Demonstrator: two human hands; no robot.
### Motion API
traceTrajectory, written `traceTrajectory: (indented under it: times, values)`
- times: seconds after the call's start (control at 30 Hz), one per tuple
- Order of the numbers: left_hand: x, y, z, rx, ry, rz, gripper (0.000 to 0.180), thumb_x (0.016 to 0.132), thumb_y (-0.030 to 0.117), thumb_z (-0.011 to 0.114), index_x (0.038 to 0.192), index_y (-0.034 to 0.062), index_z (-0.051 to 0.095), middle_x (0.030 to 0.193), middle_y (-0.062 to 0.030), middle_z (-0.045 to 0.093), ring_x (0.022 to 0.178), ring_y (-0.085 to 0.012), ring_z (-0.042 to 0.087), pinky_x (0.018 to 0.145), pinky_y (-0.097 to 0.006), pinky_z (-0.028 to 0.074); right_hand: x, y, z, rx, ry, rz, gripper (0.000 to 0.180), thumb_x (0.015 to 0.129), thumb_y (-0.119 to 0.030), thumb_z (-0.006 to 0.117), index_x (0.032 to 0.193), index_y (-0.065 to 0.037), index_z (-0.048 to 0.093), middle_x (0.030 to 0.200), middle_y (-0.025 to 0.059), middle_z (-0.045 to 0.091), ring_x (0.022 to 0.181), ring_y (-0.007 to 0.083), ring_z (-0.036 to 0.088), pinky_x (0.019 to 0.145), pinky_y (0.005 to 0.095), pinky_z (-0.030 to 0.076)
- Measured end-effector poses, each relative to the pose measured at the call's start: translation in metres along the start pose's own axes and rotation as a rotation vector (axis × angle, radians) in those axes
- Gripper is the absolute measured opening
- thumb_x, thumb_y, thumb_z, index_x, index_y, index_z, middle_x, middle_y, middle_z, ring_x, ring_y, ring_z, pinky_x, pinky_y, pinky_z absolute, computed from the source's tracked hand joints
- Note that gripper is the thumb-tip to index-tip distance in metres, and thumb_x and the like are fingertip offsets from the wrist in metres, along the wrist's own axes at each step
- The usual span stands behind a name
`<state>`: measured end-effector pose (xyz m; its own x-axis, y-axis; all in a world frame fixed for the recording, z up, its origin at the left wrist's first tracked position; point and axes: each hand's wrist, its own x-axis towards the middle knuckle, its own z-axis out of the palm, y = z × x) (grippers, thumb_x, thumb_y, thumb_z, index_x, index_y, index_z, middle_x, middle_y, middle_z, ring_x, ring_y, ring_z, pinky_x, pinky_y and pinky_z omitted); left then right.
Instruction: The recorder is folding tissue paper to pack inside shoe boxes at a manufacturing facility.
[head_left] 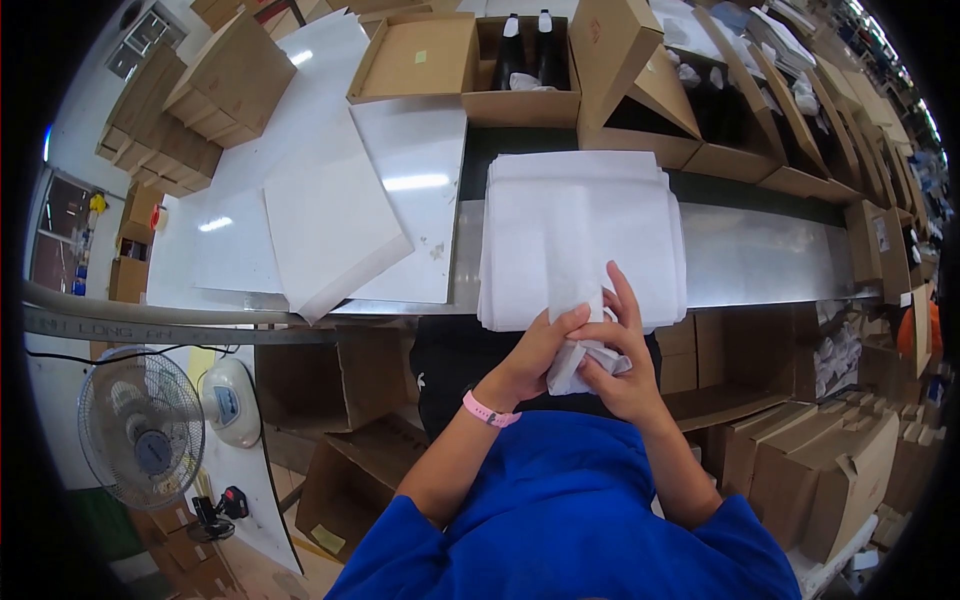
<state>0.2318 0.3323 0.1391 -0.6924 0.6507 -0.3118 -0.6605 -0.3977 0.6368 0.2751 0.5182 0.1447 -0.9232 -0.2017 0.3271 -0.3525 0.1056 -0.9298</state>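
Note:
A crumpled sheet of thin white tissue paper [566, 368] is bunched between my hands, just off the near edge of the bench. My left hand [543, 348], with a pink band at its wrist, closes on it from the left. From the other side my right hand [622, 368] grips the same paper, its index finger raised. A narrow translucent strip of it seems to run away from my hands over a thick stack of white sheets [640, 225]. How the fingers meet inside the bunch is hidden.
Left of the stack lies a white slab [330, 215] on a white board. An open carton [522, 108] with two dark bottles stands behind, and more open cartons [735, 165] line the right. A fan [142, 430] and cardboard boxes [800, 470] flank me below bench height.

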Motion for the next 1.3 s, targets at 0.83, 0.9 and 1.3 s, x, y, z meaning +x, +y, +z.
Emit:
traceTrajectory:
  times: [0.83, 0.9, 1.3]
  values:
    - [-0.018, -0.034, -0.007, -0.099, -0.393, -0.296, 0.074, 0.089, 0.023, 0.095, 0.148, 0.0024, 0.055, 0.119, -0.0111, 0.071, 0.106, -0.0287, 0.081, 0.093, -0.048, 0.069, 0.028, 0.013, -0.061, 0.665, 0.007, 0.697, 0.064, 0.115, -0.04, 0.069, 0.166, -0.002, 0.057, 0.145, 0.0227, 0.074, 0.132, 0.0337, 0.075, 0.115, 0.0476, 0.061]
    - [-0.016, -0.039, -0.001, -0.174, -0.293, -0.277, 0.077, 0.087, 0.021, 0.094, 0.15, 0.0029, 0.054, 0.121, -0.0124, 0.071, 0.103, -0.028, 0.078, 0.094, -0.049, 0.067, 0.021, 0.002, -0.065, 0.386, -0.036, 0.585, 0.051, 0.116, -0.027, 0.066, 0.16, -0.002, 0.063, 0.148, 0.0217, 0.074, 0.132, 0.0326, 0.076, 0.114, 0.0462, 0.061]
    - [-0.024, -0.071, -0.075, -0.263, 0.182, -0.354, 0.061, 0.104, 0.051, 0.071, 0.139, 0.0, 0.069, 0.11, -0.0196, 0.077, 0.096, -0.0372, 0.076, 0.091, -0.055, 0.064, -0.026, 0.0, -0.031, -0.209, -0.206, 0.066, 0.072, 0.125, -0.059, 0.022, 0.185, -0.02, 0.028, 0.194, 0.0094, 0.017, 0.178, 0.0446, -0.002, 0.142, 0.0657, 0.008]
